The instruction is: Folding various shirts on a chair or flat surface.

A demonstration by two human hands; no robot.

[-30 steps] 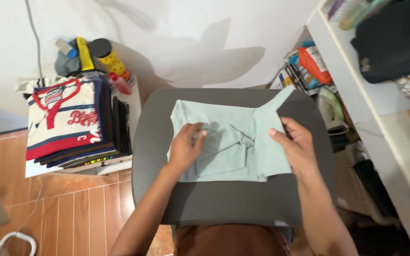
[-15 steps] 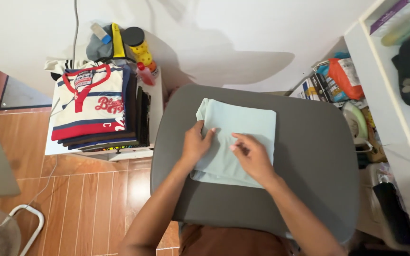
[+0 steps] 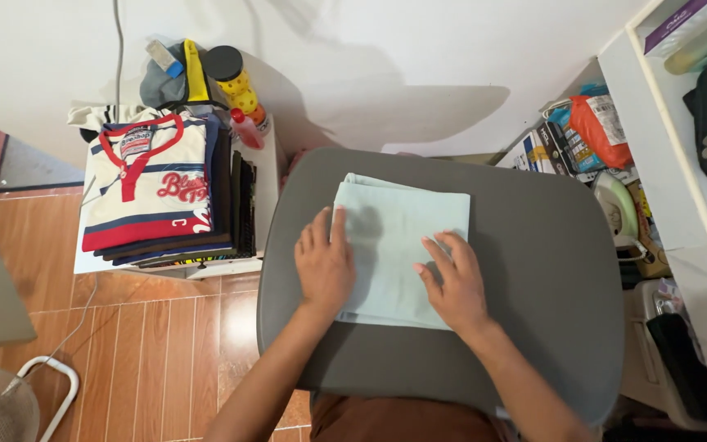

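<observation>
**Pressing the folded mint garment flat**

While the pale mint folded garment lies as a neat rectangle in the middle of the grey padded board, we keep both palms on it. Our left hand rests flat along its left edge, fingers together and stretched out, half on the cloth and half on the board. Our right hand lies open on the lower right part, fingers slightly spread, grasping nothing.

To do this well, we judge that the pressure should be even and run from the centre toward the edges, so that trapped air and creases move out without dragging the upper layer askew. The corners should stay stacked; the far left corner shows a slight extra layer peeking out and may want squaring.

To the left, on a small white stand, sits a stack of folded shirts, the top one cream with red and navy trim. Behind it stand a yellow bottle and a red bottle. At right are a white shelf unit and a heap of packets.

We cannot see the folds inside the garment, nor what kind of garment it is. The board's near edge is hidden by our arms, and the shelf is cut off by the frame.
</observation>
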